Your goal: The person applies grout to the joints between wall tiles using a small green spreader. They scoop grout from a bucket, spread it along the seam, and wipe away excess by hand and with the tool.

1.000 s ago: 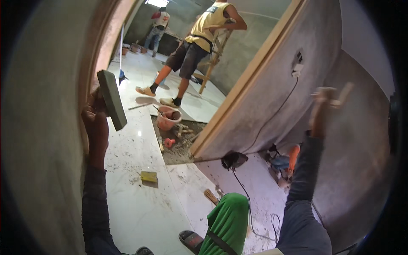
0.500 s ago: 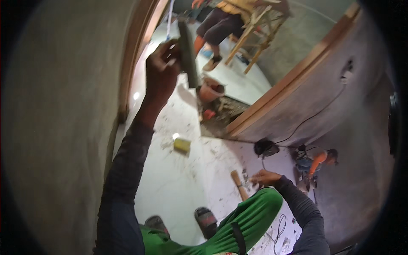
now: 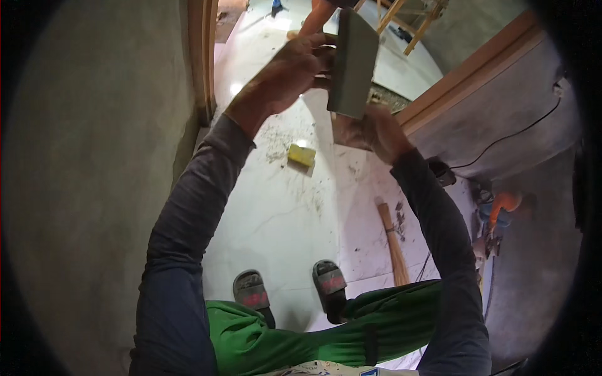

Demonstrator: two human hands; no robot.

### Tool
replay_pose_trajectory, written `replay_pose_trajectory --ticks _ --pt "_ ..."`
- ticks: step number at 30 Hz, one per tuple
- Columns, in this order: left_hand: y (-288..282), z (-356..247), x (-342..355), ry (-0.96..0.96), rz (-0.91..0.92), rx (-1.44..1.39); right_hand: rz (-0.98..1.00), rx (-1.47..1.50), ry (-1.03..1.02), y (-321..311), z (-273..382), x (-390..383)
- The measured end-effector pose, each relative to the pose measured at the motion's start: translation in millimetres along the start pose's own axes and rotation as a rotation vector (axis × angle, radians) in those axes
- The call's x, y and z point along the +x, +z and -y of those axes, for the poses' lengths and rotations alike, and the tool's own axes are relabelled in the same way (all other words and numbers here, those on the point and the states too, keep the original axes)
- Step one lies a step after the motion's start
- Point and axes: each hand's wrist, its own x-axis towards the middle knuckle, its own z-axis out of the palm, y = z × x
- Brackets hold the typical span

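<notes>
A flat grey slab like a cut piece of tile (image 3: 354, 66), with one rounded corner, is held up in front of me near the doorway. My left hand (image 3: 291, 75) grips its left edge, the fingers partly behind it. At its lower right corner my right hand (image 3: 384, 135) is closed on the slab, though those fingers are blurred. Below the hands, a yellow sponge (image 3: 301, 155) lies on the white floor tiles (image 3: 269, 219). To the right rests a bundled stick broom (image 3: 392, 244).
A wooden door frame (image 3: 470, 75) borders the opening on the right. Beyond it are a co-worker's bare limb (image 3: 318, 15) and a wooden stand (image 3: 417, 28). A black cable (image 3: 511, 138) runs down the right wall, near an orange and blue shape (image 3: 498, 207) I cannot make out.
My right hand has risen from beside my knee to the slab's lower corner. The left hand has shifted right with the slab, which has turned its broad face toward me.
</notes>
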Motion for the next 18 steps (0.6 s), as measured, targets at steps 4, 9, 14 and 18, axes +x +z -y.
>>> replay_pose_trajectory --ticks 4,9,14,18 --pt "-1.8 72.7 -13.0 -0.233 0.05 -0.328 -0.112 0.391 -0.216 -7.2 -69.1 20.9" --pt "12.1 131.4 -50.7 -0.519 -0.034 -0.151 -0.16 1.042 -0.347 25.1 -155.8 -0.5" --pt "6.1 177.8 -158.3 -0.673 -0.198 -0.528 -0.215 1.142 -0.106 68.0 -258.8 -5.1" --pt "-6.9 192.2 -221.4 -0.739 -0.345 -0.627 -0.205 1.175 -0.013 118.6 -293.3 -1.6"
